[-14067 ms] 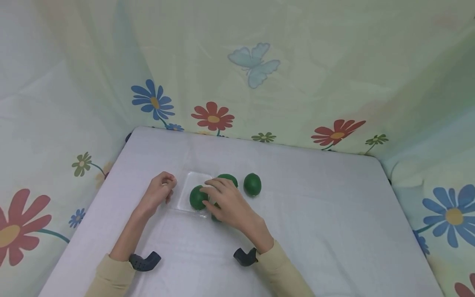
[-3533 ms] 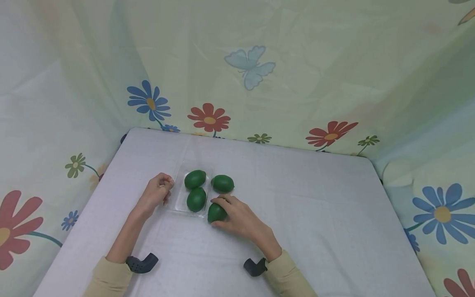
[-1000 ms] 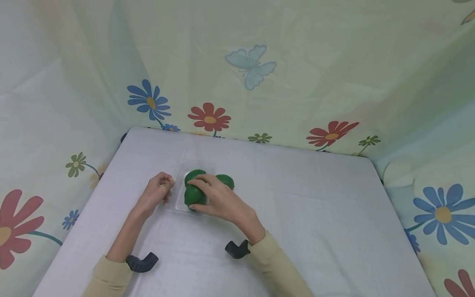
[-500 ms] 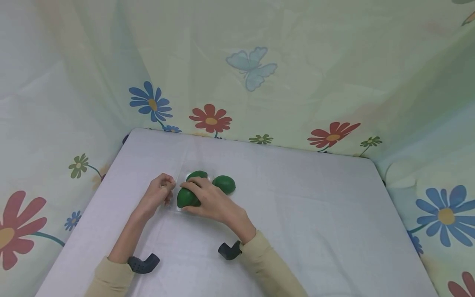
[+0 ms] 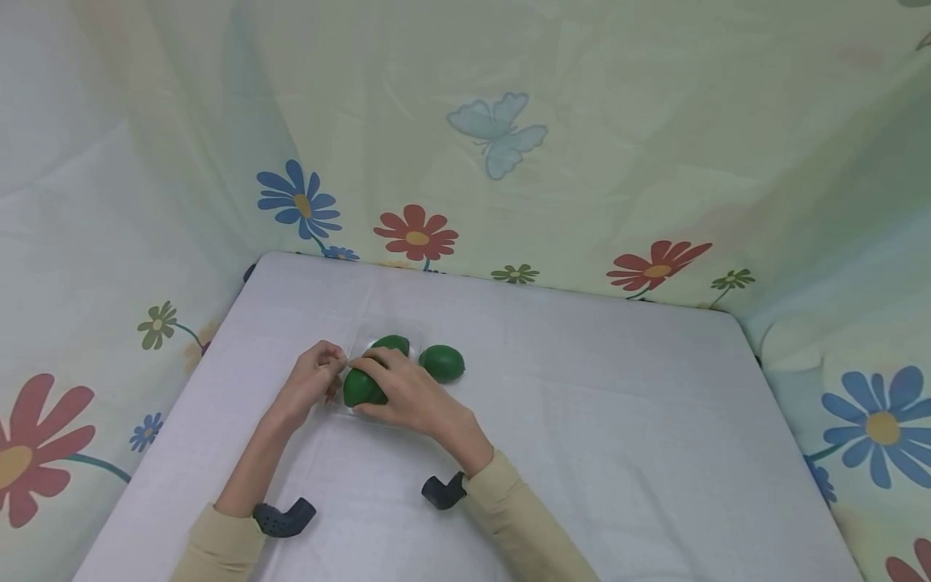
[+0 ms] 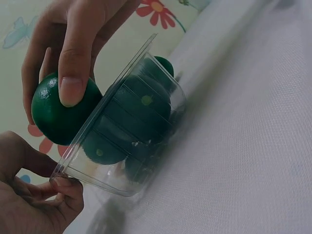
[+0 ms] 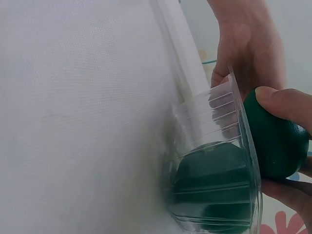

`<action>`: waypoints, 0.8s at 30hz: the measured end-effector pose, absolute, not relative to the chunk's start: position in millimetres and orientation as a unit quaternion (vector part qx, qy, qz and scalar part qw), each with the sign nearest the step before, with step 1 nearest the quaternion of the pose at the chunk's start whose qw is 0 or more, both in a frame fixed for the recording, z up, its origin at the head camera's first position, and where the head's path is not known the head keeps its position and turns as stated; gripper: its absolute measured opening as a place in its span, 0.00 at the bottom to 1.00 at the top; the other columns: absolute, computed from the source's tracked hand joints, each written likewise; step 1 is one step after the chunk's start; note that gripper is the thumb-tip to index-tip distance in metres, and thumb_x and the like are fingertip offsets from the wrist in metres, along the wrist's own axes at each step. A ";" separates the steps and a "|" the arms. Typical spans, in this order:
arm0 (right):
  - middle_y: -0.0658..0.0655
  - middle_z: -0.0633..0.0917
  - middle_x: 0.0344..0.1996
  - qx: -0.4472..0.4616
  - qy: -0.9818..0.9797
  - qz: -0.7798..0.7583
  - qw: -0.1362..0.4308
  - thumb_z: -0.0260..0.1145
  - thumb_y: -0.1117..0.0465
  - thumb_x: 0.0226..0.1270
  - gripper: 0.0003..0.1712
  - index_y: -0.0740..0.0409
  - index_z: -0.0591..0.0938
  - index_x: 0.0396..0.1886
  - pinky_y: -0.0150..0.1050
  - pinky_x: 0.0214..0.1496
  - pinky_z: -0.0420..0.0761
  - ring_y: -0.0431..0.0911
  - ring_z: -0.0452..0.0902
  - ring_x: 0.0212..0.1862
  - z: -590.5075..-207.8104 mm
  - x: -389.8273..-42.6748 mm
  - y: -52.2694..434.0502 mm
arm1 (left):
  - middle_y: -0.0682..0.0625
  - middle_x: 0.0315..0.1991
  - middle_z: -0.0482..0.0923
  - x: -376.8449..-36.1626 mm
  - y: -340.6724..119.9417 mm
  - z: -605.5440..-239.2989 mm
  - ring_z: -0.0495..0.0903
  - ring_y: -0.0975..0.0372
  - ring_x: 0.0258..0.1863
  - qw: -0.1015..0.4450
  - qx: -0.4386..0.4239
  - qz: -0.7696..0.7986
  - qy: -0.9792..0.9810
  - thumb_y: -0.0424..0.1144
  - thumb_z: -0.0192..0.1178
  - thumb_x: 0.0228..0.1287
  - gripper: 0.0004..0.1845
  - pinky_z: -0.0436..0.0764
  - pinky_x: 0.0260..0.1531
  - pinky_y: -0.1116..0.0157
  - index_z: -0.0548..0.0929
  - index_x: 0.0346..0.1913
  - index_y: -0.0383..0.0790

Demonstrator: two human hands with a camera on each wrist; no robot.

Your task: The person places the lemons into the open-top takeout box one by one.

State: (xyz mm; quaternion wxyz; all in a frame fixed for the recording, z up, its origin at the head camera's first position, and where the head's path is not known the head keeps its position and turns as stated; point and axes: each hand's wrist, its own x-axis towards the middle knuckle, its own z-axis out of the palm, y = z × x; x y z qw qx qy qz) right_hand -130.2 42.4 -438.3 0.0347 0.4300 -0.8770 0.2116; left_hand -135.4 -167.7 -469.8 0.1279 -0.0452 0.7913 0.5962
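Observation:
My right hand [image 5: 410, 392] grips a green lime [image 5: 365, 388] between thumb and fingers, just over the open top of a clear plastic container [image 7: 200, 114]. In the left wrist view the held lime [image 6: 58, 109] is at the container's rim, near its left side. My left hand [image 5: 309, 380] pinches that rim between thumb and fingers. Inside the container lies a lime [image 5: 393, 343] at the far end; another, hidden from above by my right hand, shows through the ribbed wall in the wrist views. One more lime [image 5: 442, 364] rests on the cloth right of the container.
A white cloth [image 5: 582, 420] covers the table, whose far edge meets a hanging curtain [image 5: 582, 162] printed with flowers and a butterfly. Dark curved wrist mounts [image 5: 285, 517] stick out from both sleeves.
My right hand has picked up the near lime from beside the container and carried it left over it. Earlier, a second lime went into the container. My left hand stays at the rim.

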 end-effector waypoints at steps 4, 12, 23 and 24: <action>0.58 0.78 0.63 0.437 -0.873 0.212 0.042 0.75 0.49 0.67 0.34 0.54 0.76 0.69 0.39 0.62 0.81 0.49 0.77 0.62 -439.8 -131.3 40.6 | 0.45 0.38 0.72 -134.7 -167.2 -469.1 0.70 0.62 0.24 0.127 -0.043 0.595 0.792 0.37 0.49 0.78 0.14 0.75 0.21 0.66 0.70 0.57 0.29; 0.59 0.78 0.63 0.440 -0.877 0.189 0.048 0.75 0.50 0.66 0.35 0.54 0.75 0.70 0.39 0.59 0.83 0.50 0.78 0.61 -443.1 -133.2 33.5 | 0.47 0.38 0.72 -136.0 -168.4 -471.3 0.70 0.62 0.24 0.126 -0.041 0.596 0.792 0.36 0.48 0.78 0.15 0.75 0.21 0.66 0.70 0.58 0.29; 0.58 0.79 0.63 0.441 -0.879 0.172 0.055 0.74 0.50 0.68 0.35 0.52 0.74 0.71 0.40 0.59 0.83 0.50 0.80 0.60 -445.5 -132.3 30.9 | 0.39 0.47 0.74 -134.5 -168.0 -469.5 0.71 0.61 0.27 0.117 -0.040 0.583 0.803 0.35 0.48 0.75 0.19 0.76 0.24 0.67 0.70 0.61 0.26; 0.58 0.79 0.63 0.442 -0.878 0.174 0.055 0.74 0.50 0.68 0.35 0.52 0.74 0.71 0.40 0.60 0.83 0.50 0.80 0.60 -445.5 -132.2 31.2 | 0.39 0.46 0.74 -134.4 -167.9 -469.2 0.71 0.61 0.26 0.117 -0.041 0.583 0.803 0.35 0.48 0.75 0.19 0.76 0.24 0.67 0.70 0.61 0.26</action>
